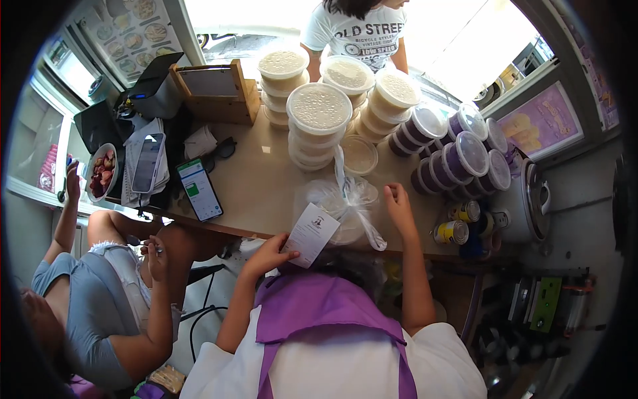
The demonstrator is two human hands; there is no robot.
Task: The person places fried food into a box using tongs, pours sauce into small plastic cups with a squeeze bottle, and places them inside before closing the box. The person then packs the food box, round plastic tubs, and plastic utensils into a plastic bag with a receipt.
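My left hand (268, 255) pinches a white printed receipt (312, 234) by its lower left corner, in front of the table edge. Just behind the receipt sits a knotted clear plastic bag (339, 213) on the table, its tied handles sticking up and out; what is inside is hard to make out. To the right of the bag, my right hand (399, 207) is raised with loosely bent fingers and nothing visible in it. Beyond the bag stand stacked tubs with a pale filling (319, 110). Purple-filled tubs (465, 154) are piled at the right.
A phone (199, 189), another phone (147, 163), sunglasses (220, 151) and a wooden stand (216, 90) occupy the left side. Cans (452, 232) and a rice cooker (528, 199) stand right. One person (100, 312) sits at left holding a spoon; another (359, 33) stands across the counter.
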